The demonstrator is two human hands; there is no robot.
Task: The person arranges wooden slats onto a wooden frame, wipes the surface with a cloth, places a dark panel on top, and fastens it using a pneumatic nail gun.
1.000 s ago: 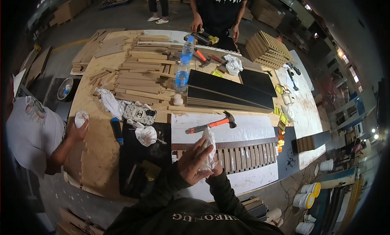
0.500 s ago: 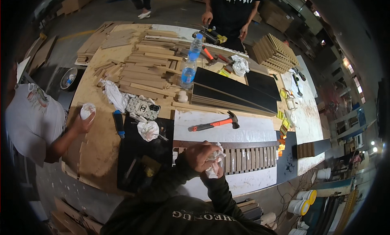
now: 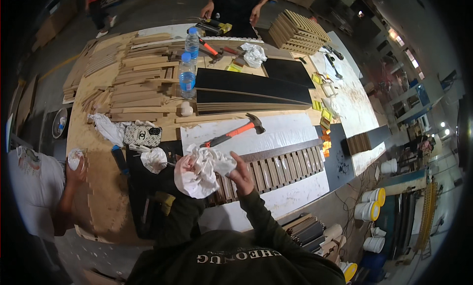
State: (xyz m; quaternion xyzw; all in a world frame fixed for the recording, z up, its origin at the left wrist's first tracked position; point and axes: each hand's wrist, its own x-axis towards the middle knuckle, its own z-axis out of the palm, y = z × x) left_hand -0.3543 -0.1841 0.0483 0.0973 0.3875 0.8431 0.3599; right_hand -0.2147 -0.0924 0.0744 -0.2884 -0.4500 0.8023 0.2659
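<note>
Cloth [image 3: 209, 170] sags beside the half-curled right hand [image 3: 241, 175], which pinches its edge, seemingly keeping it spread; left hand covered, grip impossible to tell.

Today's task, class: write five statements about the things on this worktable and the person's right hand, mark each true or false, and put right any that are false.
1. The right hand touches a crumpled white cloth. True.
2. The hammer has a green handle. False: the hammer's handle is orange and dark.
3. Two plastic bottles stand to the left of the black boards. True.
4. The patterned phone lies to the right of the hammer. False: the phone lies to its left.
5. A stack of slatted pieces stands beyond the black boards. True.
</note>
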